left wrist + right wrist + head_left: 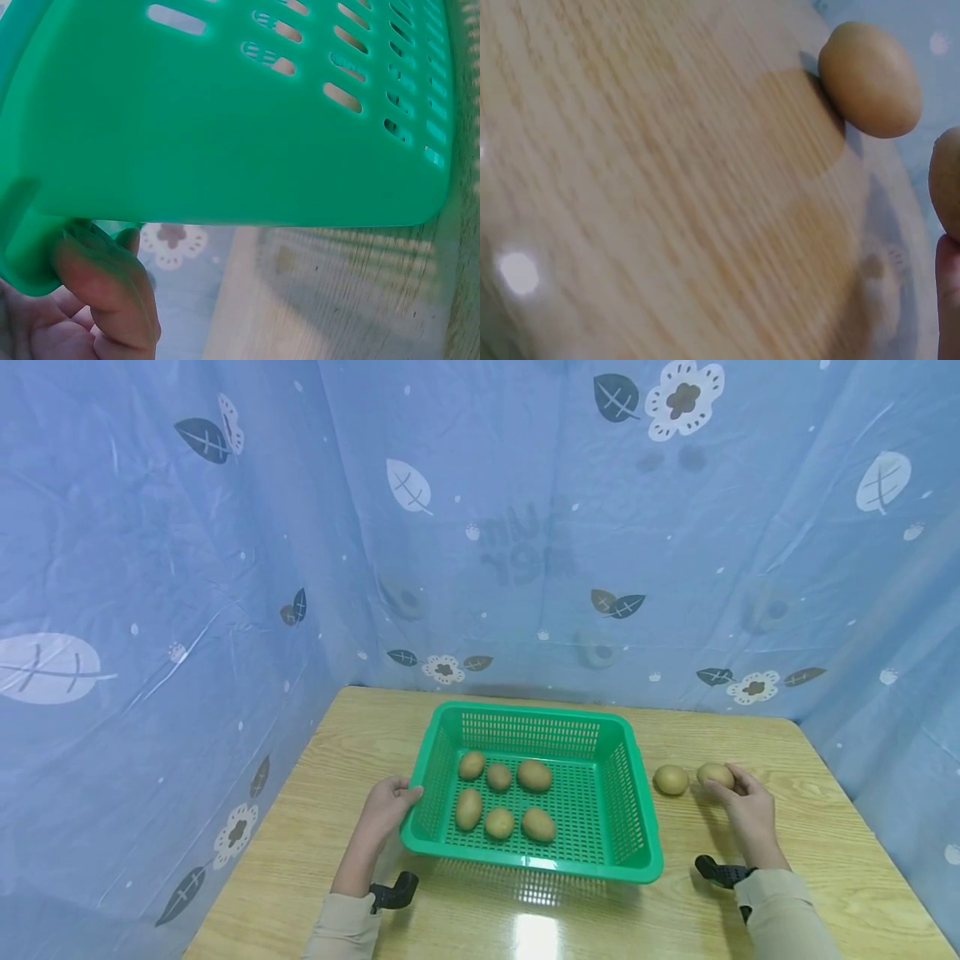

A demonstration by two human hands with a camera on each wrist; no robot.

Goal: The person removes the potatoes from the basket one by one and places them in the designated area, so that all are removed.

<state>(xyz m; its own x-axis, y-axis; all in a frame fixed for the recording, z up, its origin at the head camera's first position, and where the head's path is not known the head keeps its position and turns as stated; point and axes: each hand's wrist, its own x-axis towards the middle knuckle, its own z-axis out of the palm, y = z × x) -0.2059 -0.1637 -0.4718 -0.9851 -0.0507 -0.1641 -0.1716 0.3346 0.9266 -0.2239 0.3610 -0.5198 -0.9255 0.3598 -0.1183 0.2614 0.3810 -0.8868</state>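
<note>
A green plastic basket [528, 869] with slotted walls stands on the table, several potatoes [535, 775] spread over its floor, mostly in the left and middle part. My left hand [384, 807] grips the basket's left rim, and in the left wrist view its fingers [112, 292] curl round the rim's edge. Right of the basket, my right hand [752, 814] holds a potato [714, 776] between thumb and fingers; the right wrist view catches only part of that potato [946, 184] and the thumb. Just left of it another potato [671, 780] lies on the wood.
The wood-grain table [330, 777] extends around the basket and reflects light near its front. Blue patterned curtains [525, 527] hang along the table's back and both sides. Each wrist wears a black camera mount [395, 891].
</note>
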